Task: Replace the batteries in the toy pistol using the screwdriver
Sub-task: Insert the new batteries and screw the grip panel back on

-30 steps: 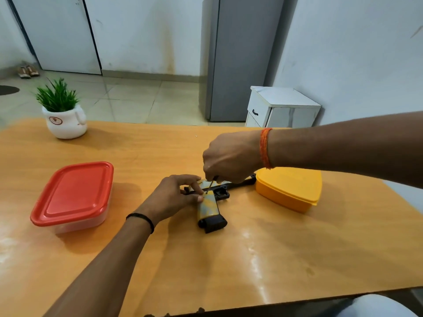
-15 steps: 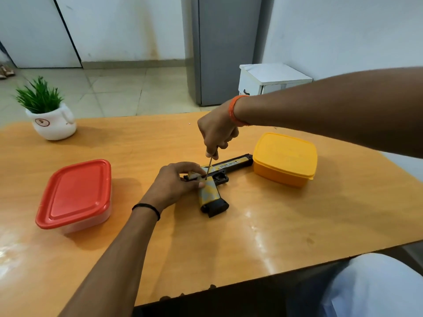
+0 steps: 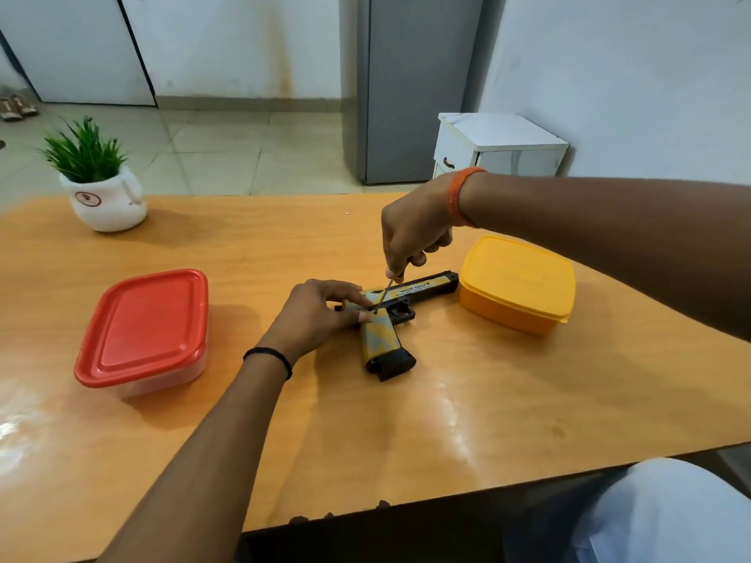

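The toy pistol (image 3: 384, 341), yellow-grey with a black barrel and black grip base, lies flat on the wooden table (image 3: 447, 420) with its barrel pointing right. My left hand (image 3: 321, 319) pinches the rear of the pistol between fingers and thumb, pinning it down. My right hand (image 3: 414, 233) hovers above it and grips the handle of a thin screwdriver (image 3: 383, 296). The shaft slants down and its tip meets the pistol's body just by my left fingertips. The handle is hidden inside my fist.
A yellow lidded box (image 3: 518, 284) stands right of the barrel, almost touching it. A red-lidded clear box (image 3: 146, 333) sits to the left. A potted plant (image 3: 101, 188) stands at the table's far left corner. A small white cabinet (image 3: 500, 146) is beyond the table.
My right hand has risen above the pistol, standing the screwdriver more upright. The camera view shifted; my left hand and the pistol stayed in place.
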